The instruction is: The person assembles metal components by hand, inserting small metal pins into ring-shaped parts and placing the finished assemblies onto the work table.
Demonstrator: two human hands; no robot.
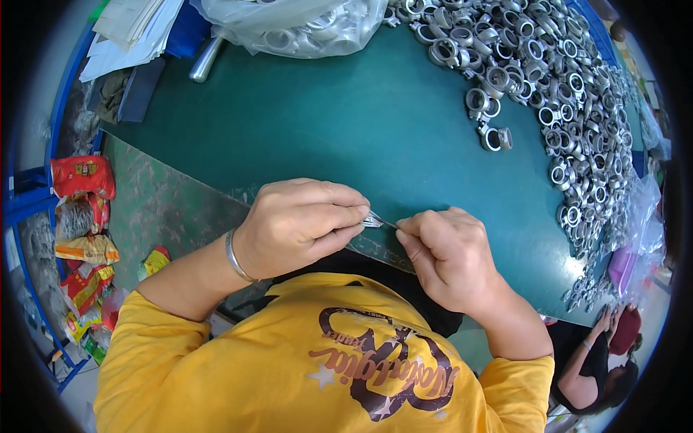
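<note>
Left hand [307, 219]: closed, thumb and fingertips gripping small shiny metal pieces [372, 221]; silver bracelet [231, 254] at wrist.
Right hand [449, 249]: fingers curled, thumb and forefinger pinching one end of a thin rod [390, 224].
Work point: metal pieces and rod lie between the two hands, above the near edge of the green table [274, 123]. Whether rod and pieces are joined: cannot tell.
Clear bag [317, 32]: on the table's far side; translucent plastic, holding metal rings seen through the film.
Loose rings [534, 72]: heaped uncontained along the far right and right side, many overlapping.
Right-hand bag [644, 216]: clear plastic, crumpled, beside the heap's right edge; contents not readable. Purple item [621, 269] next to its lower part.
Handle [208, 60]: metallic, left of the clear bag.
Papers [137, 32]: stacked at far left, near a blue object [189, 30].
Packets [83, 177]: red and yellow, piled by the blue rack [32, 206]; contents mostly hidden.
Co-worker [588, 368]: lower right, dark top, arms raised.
</note>
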